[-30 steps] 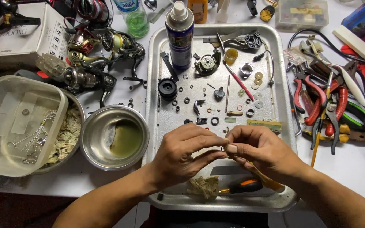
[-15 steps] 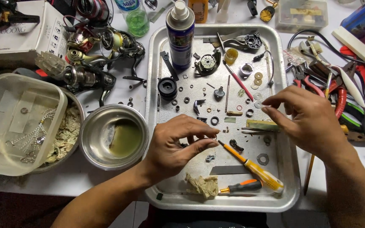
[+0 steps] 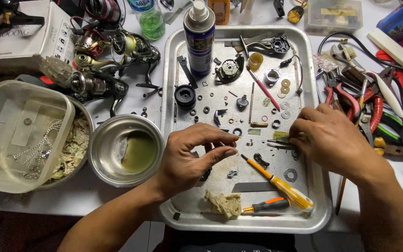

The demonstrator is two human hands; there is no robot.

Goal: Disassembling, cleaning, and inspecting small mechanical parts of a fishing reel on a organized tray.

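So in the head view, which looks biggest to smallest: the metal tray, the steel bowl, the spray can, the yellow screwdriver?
1. Metal tray, by far the largest.
2. Steel bowl.
3. Spray can and yellow screwdriver: similar length; the can is much thicker but stands upright toward the camera, so I won't rank them.

I count 2 hands of mine over 1 metal tray (image 3: pixel 320 196): my left hand (image 3: pixel 194 156) and my right hand (image 3: pixel 334 137). On the tray lie 2 screwdrivers, a yellow-handled screwdriver (image 3: pixel 283 184) and an orange-handled screwdriver (image 3: pixel 267 205), plus 1 spray can (image 3: pixel 199 39) and 1 rag (image 3: pixel 224 204). Beside it I see 1 steel bowl (image 3: pixel 126 150), 1 clear plastic tub (image 3: pixel 22 135) and 1 green bottle (image 3: pixel 149 18). The small washers are too many and too tiny to count
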